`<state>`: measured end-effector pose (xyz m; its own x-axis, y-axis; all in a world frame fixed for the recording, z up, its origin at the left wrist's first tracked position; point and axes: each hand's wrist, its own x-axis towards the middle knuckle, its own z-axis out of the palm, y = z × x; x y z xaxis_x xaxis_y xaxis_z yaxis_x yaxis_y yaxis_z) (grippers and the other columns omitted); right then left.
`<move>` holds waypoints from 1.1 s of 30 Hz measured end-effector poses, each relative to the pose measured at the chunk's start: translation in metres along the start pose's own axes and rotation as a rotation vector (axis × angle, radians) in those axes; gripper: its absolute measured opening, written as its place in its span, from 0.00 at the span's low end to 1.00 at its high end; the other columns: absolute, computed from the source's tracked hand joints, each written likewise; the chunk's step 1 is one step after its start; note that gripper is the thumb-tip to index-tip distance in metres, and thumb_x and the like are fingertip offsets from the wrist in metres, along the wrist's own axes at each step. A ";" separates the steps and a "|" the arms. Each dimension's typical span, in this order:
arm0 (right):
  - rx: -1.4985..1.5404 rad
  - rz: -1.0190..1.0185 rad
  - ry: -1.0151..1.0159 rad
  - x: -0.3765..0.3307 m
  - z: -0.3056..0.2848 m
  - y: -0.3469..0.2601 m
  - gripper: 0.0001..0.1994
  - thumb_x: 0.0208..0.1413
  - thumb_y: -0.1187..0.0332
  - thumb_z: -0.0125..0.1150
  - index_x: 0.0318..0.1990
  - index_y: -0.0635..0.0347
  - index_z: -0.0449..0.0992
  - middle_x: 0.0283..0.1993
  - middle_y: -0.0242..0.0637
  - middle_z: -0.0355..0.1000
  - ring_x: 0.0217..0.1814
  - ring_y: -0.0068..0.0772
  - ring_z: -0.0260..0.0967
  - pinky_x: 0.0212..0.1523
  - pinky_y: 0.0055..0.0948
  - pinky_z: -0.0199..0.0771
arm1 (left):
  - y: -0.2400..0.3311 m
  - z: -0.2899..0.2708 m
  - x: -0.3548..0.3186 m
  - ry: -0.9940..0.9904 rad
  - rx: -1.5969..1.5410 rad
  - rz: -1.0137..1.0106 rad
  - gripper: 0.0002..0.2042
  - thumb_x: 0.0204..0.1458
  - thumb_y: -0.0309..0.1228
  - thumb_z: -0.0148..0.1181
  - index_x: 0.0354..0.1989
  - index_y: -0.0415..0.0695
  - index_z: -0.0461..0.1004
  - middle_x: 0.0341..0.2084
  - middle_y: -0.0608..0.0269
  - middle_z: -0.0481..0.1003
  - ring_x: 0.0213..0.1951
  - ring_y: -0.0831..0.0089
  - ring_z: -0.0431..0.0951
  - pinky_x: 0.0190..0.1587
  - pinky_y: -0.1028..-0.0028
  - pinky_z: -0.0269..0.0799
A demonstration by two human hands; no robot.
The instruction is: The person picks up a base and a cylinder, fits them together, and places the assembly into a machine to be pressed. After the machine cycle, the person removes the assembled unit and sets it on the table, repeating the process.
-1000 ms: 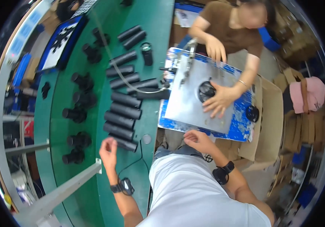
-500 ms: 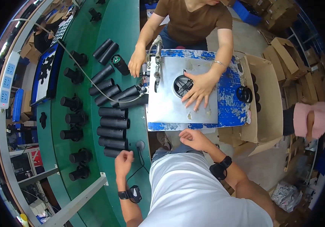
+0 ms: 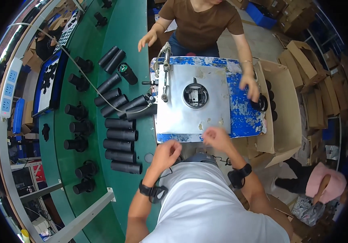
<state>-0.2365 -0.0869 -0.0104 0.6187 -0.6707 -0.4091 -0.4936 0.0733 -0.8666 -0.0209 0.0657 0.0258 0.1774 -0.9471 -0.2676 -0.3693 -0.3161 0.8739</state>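
My left hand point(image 3: 166, 156) hovers left of my body below the board's near-left corner, fingers curled in and nothing visible in them. By the near edge of the blue-painted board point(image 3: 247, 121), my right hand point(image 3: 217, 139) is also curled closed, slightly blurred, with no object showing. A round black ring-shaped part point(image 3: 196, 96) with a bracket inside lies on the metal plate point(image 3: 174, 117) on that board. Across from me, a co-worker's hand point(image 3: 251, 87) reaches to a black round part point(image 3: 259, 102) at the right edge; their other hand point(image 3: 147, 39) is raised, apparently holding nothing.
Several black cylinders point(image 3: 120, 145) lie on the green bench point(image 3: 141, 77) at left; one upright cylinder point(image 3: 127, 73) shows green inside. A metal lever clamp point(image 3: 165, 77) stands at the plate's left. An open carton point(image 3: 287, 105) stands right. Someone in pink point(image 3: 326, 182) is at lower right.
My left hand has moved right and up from the cylinders; my right hand has moved slightly up and right. The co-worker's hands have left the ring-shaped part and the clamp, which has swung.
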 end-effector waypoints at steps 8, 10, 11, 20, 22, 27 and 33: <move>-1.047 0.068 0.278 0.141 -0.053 -0.093 0.24 0.45 0.45 0.65 0.37 0.58 0.81 0.38 0.46 0.79 0.41 0.47 0.77 0.39 0.41 0.77 | 0.022 0.001 0.146 0.113 0.744 0.580 0.20 0.51 0.37 0.60 0.50 0.42 0.68 0.48 0.58 0.70 0.30 0.56 0.79 0.31 0.60 0.76; -1.173 0.063 0.176 0.158 -0.053 -0.104 0.24 0.45 0.46 0.64 0.39 0.57 0.82 0.41 0.45 0.79 0.44 0.46 0.77 0.41 0.40 0.78 | 0.007 0.001 0.172 -0.064 0.887 0.557 0.18 0.52 0.42 0.58 0.45 0.44 0.69 0.43 0.58 0.72 0.30 0.55 0.80 0.31 0.60 0.76; -1.292 0.078 0.109 0.159 -0.051 -0.110 0.24 0.46 0.46 0.63 0.40 0.57 0.82 0.42 0.44 0.79 0.45 0.45 0.77 0.43 0.39 0.77 | 0.010 -0.001 0.175 -0.068 0.878 0.549 0.18 0.52 0.42 0.58 0.45 0.44 0.69 0.43 0.58 0.72 0.30 0.55 0.80 0.31 0.60 0.76; -1.435 0.111 -0.100 0.180 -0.053 -0.128 0.17 0.41 0.60 0.58 0.38 0.57 0.83 0.40 0.46 0.79 0.45 0.45 0.77 0.44 0.39 0.77 | -0.002 0.004 0.182 0.025 0.749 0.665 0.12 0.54 0.42 0.57 0.34 0.46 0.70 0.30 0.61 0.72 0.24 0.56 0.78 0.26 0.61 0.74; -1.421 0.075 -0.054 0.174 -0.056 -0.125 0.17 0.40 0.60 0.58 0.37 0.58 0.83 0.40 0.46 0.79 0.44 0.46 0.77 0.44 0.40 0.77 | -0.006 0.010 0.179 0.129 0.707 0.686 0.12 0.54 0.42 0.58 0.30 0.46 0.70 0.28 0.63 0.71 0.22 0.58 0.77 0.24 0.63 0.73; -1.323 -0.030 0.128 0.178 -0.053 -0.115 0.17 0.36 0.60 0.60 0.30 0.64 0.81 0.35 0.52 0.77 0.39 0.52 0.76 0.40 0.45 0.77 | -0.009 0.012 0.175 0.174 0.656 0.649 0.12 0.54 0.42 0.58 0.29 0.46 0.72 0.29 0.61 0.72 0.24 0.58 0.78 0.25 0.62 0.73; -0.865 -0.277 0.091 0.149 -0.079 -0.059 0.29 0.50 0.43 0.61 0.22 0.67 0.75 0.20 0.49 0.70 0.20 0.47 0.68 0.24 0.43 0.65 | -0.002 0.021 0.113 0.400 0.211 0.507 0.22 0.51 0.34 0.59 0.55 0.44 0.65 0.48 0.52 0.71 0.34 0.50 0.78 0.36 0.58 0.75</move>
<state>-0.1633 -0.2498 0.0020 0.7509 -0.6402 -0.1622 -0.6432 -0.6533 -0.3994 -0.0193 -0.0420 -0.0148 0.2441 -0.9001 0.3609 -0.6592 0.1190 0.7425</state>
